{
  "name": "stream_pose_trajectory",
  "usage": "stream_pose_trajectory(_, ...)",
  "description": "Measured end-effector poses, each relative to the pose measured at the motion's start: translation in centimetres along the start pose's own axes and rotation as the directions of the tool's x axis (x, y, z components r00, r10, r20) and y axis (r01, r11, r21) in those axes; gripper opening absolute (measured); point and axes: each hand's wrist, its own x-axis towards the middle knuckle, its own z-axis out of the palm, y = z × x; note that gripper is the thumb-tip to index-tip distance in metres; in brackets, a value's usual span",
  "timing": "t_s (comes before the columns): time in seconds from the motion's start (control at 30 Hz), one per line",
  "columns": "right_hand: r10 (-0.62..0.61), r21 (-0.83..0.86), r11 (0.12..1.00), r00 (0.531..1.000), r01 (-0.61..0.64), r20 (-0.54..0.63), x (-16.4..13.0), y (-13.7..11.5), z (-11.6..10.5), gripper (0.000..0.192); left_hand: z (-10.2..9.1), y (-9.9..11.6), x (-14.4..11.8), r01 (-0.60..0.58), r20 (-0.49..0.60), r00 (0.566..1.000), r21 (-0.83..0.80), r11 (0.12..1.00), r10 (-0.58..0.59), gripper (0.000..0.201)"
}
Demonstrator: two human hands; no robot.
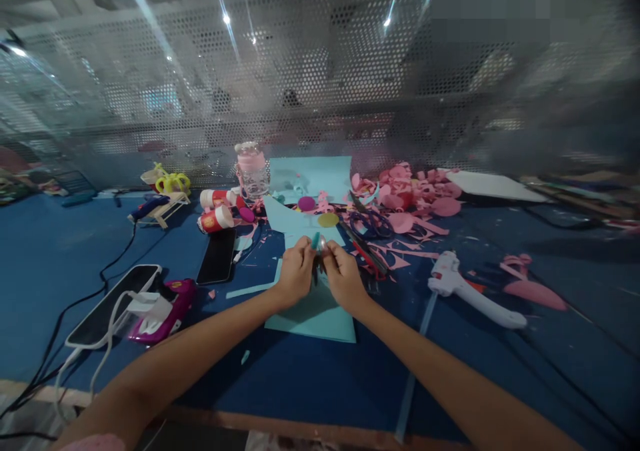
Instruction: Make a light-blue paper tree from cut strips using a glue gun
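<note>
My left hand and my right hand meet above a light teal sheet on the blue table. Both are closed, thumbs and fingertips pinched together. A small teal piece sticks up between the fingertips, with something shiny beside it that I cannot make out. Behind the hands lie more teal sheets, a yellow oval and a purple oval. A thin teal strip lies left of my left hand. Scissors with dark blades rest just beyond my right hand.
At right lies a white glue gun beside a clear glue stick. Pink scraps pile up behind. At left are a dark phone, a purple power adapter, cords and red-and-white bottles. A perforated metal screen stands behind.
</note>
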Motion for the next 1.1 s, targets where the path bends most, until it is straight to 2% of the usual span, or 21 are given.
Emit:
stream_pose_trajectory(0.13,0.018,0.014,1.000,1.000,-0.018,-0.001,0.0,0.1,-0.1,0.032,-0.3,-0.3,0.2,0.012,-0.011,1.000,-0.125,0.992,-0.014,0.047)
stream_pose_trajectory(0.33,0.003,-0.020,1.000,1.000,-0.002,0.031,-0.1,0.2,0.0,0.033,-0.6,0.0,0.5,-0.079,-0.001,0.997,0.043,0.996,0.079,0.031)
stream_pose_trajectory(0.57,-0.008,-0.073,0.997,1.000,0.010,0.028,-0.1,0.2,0.0,0.034,-0.6,-0.1,0.4,-0.116,0.018,0.993,0.077,0.990,0.115,0.029)
stream_pose_trajectory(0.77,0.013,-0.057,0.998,1.000,-0.013,-0.002,-0.1,0.4,0.1,0.035,-0.4,0.4,0.2,-0.046,-0.034,0.998,0.110,0.993,0.050,0.028)
stream_pose_trajectory(0.9,0.029,-0.114,0.993,0.999,-0.033,-0.035,-0.2,0.4,0.2,0.036,-0.2,0.8,0.1,-0.005,-0.044,0.999,0.058,0.998,0.008,0.028)
stream_pose_trajectory(1.1,0.022,-0.141,0.990,1.000,-0.024,-0.013,0.0,0.4,0.1,0.036,-0.1,0.9,0.2,0.023,-0.063,0.998,0.011,1.000,-0.022,0.029)
